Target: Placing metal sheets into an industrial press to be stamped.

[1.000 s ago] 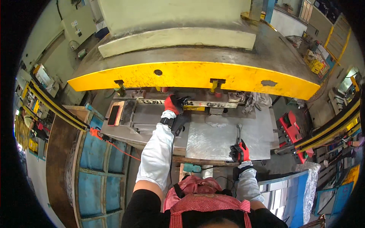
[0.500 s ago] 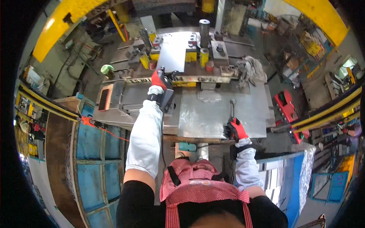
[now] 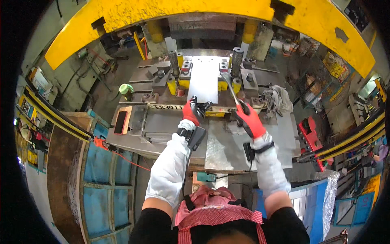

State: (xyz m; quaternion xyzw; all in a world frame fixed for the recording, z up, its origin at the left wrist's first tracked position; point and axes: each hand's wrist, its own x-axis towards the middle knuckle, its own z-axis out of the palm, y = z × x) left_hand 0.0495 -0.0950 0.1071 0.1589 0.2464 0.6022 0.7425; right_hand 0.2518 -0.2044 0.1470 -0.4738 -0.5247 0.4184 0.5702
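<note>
A bright metal sheet (image 3: 204, 81) lies between the posts of a press die (image 3: 162, 101). My left hand (image 3: 192, 112), in a red and black glove, is at the sheet's near edge, thumb over it and dark fingers along the edge, closed on it. My right hand (image 3: 251, 122), gloved alike, is closed round a long metal wrench (image 3: 231, 88). The wrench tilts forward and left, its far head beside the sheet's right edge near the dark right post (image 3: 237, 61). Part of its handle is hidden in my palm.
A large flat metal plate (image 3: 221, 152) covers the table's near part. Stacked sheets (image 3: 158, 137) and a phone (image 3: 120, 122) lie left, a grey rag (image 3: 278, 99) right. A yellow press beam (image 3: 195, 10) spans the far side. A red control box (image 3: 310, 136) stands right.
My right hand has lifted the wrench from over the near plate and carried it forward to the die. My left hand stays at the sheet's near edge. The whole view has shifted.
</note>
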